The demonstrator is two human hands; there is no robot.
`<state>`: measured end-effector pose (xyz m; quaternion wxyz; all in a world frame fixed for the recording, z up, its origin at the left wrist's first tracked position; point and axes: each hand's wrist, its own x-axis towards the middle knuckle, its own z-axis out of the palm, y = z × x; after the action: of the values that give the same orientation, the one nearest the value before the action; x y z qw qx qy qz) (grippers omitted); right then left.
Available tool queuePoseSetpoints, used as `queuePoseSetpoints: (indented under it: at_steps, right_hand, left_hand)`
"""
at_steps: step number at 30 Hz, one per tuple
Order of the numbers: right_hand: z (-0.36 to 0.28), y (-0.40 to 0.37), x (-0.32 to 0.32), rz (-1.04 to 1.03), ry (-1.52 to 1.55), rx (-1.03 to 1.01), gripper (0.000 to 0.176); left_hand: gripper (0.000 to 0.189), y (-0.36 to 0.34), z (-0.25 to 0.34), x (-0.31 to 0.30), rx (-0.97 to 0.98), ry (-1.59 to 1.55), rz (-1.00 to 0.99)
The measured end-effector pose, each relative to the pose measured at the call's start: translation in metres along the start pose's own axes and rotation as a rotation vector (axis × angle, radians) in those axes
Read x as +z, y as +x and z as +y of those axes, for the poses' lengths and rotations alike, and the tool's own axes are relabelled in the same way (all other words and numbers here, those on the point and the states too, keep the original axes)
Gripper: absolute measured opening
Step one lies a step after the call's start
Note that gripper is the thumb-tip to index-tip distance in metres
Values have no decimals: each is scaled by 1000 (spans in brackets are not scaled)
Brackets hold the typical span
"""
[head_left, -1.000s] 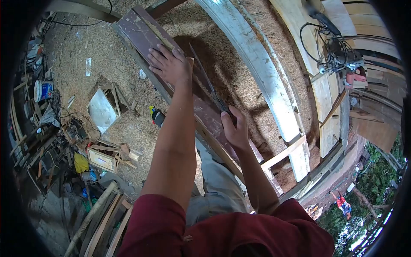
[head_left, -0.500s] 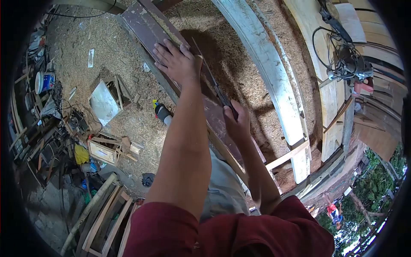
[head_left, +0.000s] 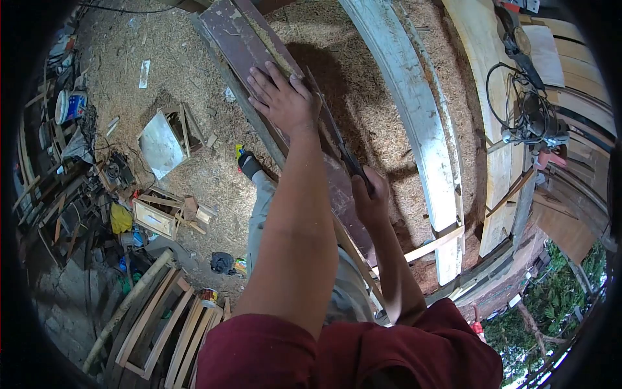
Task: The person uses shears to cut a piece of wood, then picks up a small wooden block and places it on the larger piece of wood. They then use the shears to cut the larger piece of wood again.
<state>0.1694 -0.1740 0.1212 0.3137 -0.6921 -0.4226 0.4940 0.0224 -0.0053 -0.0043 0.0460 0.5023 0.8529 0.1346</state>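
Observation:
My left hand (head_left: 285,104) lies flat with fingers spread on a narrow strip of wood (head_left: 264,29) along a worn maroon plank (head_left: 233,39). My right hand (head_left: 371,198) is wrapped round the dark handle of a handsaw (head_left: 343,146). Its thin blade, seen nearly edge-on, points away from me and runs close past the right side of my left hand. Whether the teeth touch the wood at the cut is hard to make out.
A long whitish board (head_left: 414,110) stands to the right, past sawdust-covered ground. Beyond it, a corded power tool (head_left: 534,117) rests on planks. Left are a wooden frame with a pale panel (head_left: 161,146), a broken box (head_left: 155,217), a bucket (head_left: 70,106) and scrap wood. My shod foot (head_left: 248,163) is beside the plank.
The view has shifted slightly, and more of my leg shows. The saw has slid a little toward me relative to my left hand, which stays flat on the wood.

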Motion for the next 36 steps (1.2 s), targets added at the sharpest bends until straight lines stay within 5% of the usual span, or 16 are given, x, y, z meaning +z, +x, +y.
queuePoseSetpoints:
  at_steps: [21, 24, 36]
  right_hand:
    - [-46, -5, -10, -71, -92, 219, 21]
    - [-51, 14, 1, -14, -142, 28, 20]
    - [-54, 32, 4, -67, -106, 106, 17]
  left_hand:
    - [69, 1, -3, 5, 0, 85, -62]
    - [69, 1, 0, 3, 7, 110, -56]
    - [70, 1, -4, 8, 11, 127, -68]
